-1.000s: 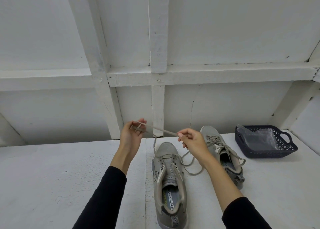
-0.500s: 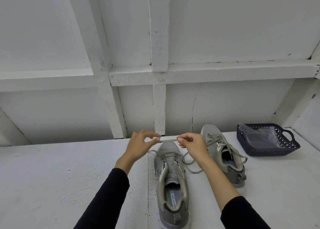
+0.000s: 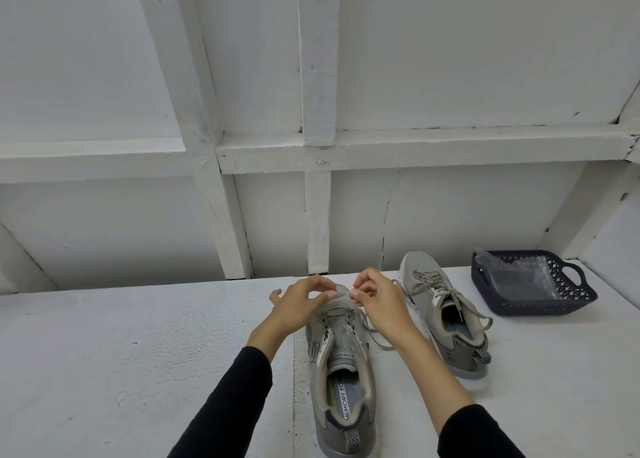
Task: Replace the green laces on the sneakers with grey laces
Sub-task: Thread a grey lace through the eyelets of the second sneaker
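A grey sneaker [image 3: 338, 364] lies on the white table [image 3: 138, 353] in front of me, toe pointing away, its upper eyelets unlaced. Above its toe my left hand [image 3: 299, 307] and my right hand [image 3: 379, 301] are close together, each pinching a short stretch of the grey lace [image 3: 378, 340] between thumb and fingertips. The rest of that lace trails in a loose loop on the table to the right of the shoe. A second grey sneaker [image 3: 446, 313] stands further right, laced with a grey lace whose ends hang loose.
A dark plastic basket [image 3: 571, 296] holding a clear plastic bag [image 3: 519, 279] sits at the back right of the table. A white wall with wooden framing rises directly behind the table's far edge.
Both hands came down from above the table toward the near sneaker's toe and drew together, so the taut span of lace between them shrank to a short piece.
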